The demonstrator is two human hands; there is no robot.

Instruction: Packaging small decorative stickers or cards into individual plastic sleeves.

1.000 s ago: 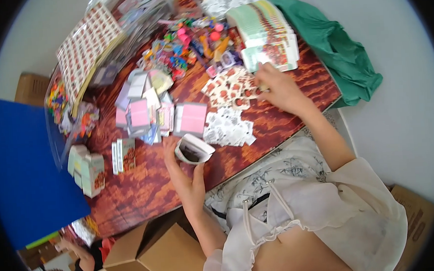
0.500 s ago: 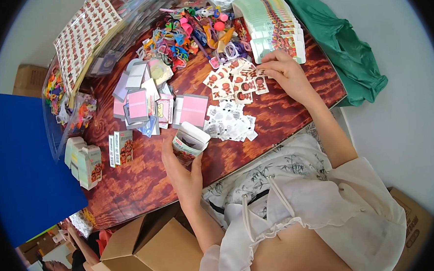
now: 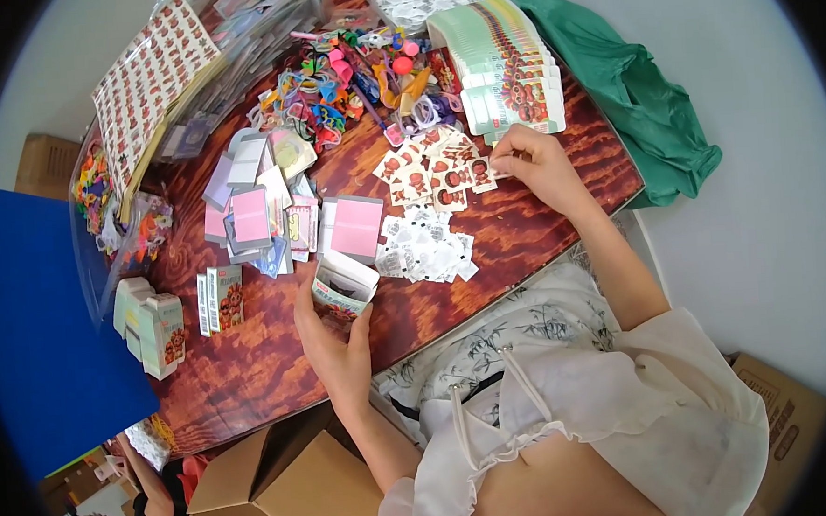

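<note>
My left hand [image 3: 337, 355] is wrapped round a small green-and-white carton [image 3: 343, 306], whose top stands open toward me; its contents are hard to make out. At the right, my right hand [image 3: 541, 169] has its thumb and fingertips pinched together on the edge of a small sticker card [image 3: 483, 173] with a red cartoon figure. That card lies at the right side of a spread pile of similar sticker cards [image 3: 413, 176]. Just below this pile sit small white printed packets [image 3: 424, 246]. Pink and grey cards [image 3: 355, 226] lie behind the carton.
Fanned flat cartons [image 3: 509, 85] rest at the back right beside green cloth [image 3: 648, 105]. Colourful hair ties [image 3: 316, 100] heap up at the back. Filled cartons [image 3: 160, 332] stand at the left, near a blue panel [image 3: 52, 324]. A cardboard box [image 3: 304, 488] and another person [image 3: 150, 505] are below left.
The whole view has shifted slightly. My right hand has come down from beside the fanned cartons to the right edge of the sticker cards. The left hand still holds the carton, tilted a little differently.
</note>
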